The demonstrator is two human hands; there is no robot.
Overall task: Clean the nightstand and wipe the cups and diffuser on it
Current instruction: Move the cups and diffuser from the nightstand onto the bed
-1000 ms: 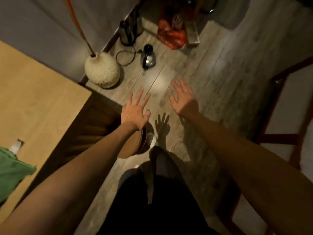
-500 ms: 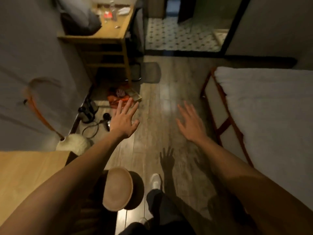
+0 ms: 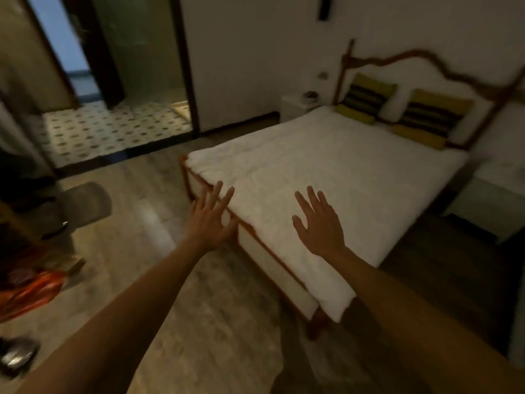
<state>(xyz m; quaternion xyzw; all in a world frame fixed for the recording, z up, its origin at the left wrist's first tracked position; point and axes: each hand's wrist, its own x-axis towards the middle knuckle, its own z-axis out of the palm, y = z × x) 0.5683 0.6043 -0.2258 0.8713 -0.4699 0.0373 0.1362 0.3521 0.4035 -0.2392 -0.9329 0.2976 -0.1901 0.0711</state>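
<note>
The nightstand (image 3: 298, 107) you are to clean stands far across the room, a small white one against the wall, just beside the head of the bed on its far side; something small and dark (image 3: 309, 95) sits on its top, too blurred to tell whether it is a cup or the diffuser. A second white nightstand (image 3: 495, 191) stands on the near side of the bed, at the right edge of your view. Your hands are well apart from both. Your left hand (image 3: 208, 220) is stretched out in front of you with its fingers spread and straight, grasping nothing, over the corner at the foot of the bed. Your right hand (image 3: 319, 223) is likewise flat and spread, released, over the white bedcover. The bed (image 3: 355, 172) has a wooden frame, a curved headboard and striped yellow-and-dark pillows (image 3: 366, 99). To your left the wooden floor (image 3: 159, 194) carries a grey mat (image 3: 85, 203) and an orange bag (image 3: 31, 291), and beyond it an open doorway shows a patterned tile floor (image 3: 113, 129).
</note>
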